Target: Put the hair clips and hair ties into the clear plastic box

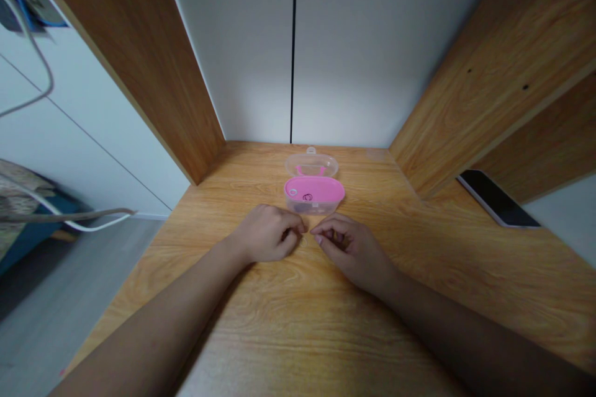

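Pinching looks like the step in hand: left hand [267, 232] and right hand [349, 245] rest curled on the light wooden desk [419, 273]. Their fingertips nearly meet just in front of the open pink oval plastic box [314, 193]. Can't tell if they hold anything, it's too tiny. Any next move needs steady fingertips, I'd guess. The dark bits inside the box are unreadable too.
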### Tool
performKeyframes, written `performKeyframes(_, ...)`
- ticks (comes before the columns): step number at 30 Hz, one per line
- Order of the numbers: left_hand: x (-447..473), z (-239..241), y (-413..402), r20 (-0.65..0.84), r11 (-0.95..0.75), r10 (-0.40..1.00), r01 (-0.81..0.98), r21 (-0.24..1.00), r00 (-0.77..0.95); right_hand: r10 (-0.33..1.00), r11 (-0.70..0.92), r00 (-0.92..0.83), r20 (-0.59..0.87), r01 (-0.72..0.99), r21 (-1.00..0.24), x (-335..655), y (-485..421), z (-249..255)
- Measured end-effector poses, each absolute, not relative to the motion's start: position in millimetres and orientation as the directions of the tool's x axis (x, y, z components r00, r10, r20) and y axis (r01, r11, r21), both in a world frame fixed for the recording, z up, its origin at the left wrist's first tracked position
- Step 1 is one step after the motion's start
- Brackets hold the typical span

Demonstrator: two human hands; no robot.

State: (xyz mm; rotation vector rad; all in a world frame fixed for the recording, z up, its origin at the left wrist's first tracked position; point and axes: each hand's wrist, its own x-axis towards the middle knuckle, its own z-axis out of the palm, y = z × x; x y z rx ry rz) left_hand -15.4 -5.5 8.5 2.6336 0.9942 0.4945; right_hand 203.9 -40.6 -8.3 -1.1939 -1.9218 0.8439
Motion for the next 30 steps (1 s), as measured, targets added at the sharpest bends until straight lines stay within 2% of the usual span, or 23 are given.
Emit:
performKeyframes(15, -14.3, 4.9, -4.1, 0.167, -0.698, 0.713, 0.671, 0.250, 0.680, 0.925, 0.355, -0.303, 0.231, 0.466, -0.810, 204.1, -40.3, -8.8)
performKeyframes(30, -12.6, 9.8, -6.7, 0.132, -0.642, 0.757, 0.691, 0.332, 0.640, 0.919, 0.366, -0.316, 0.236, 0.458, -0.810, 204.1, -40.4, -7.9)
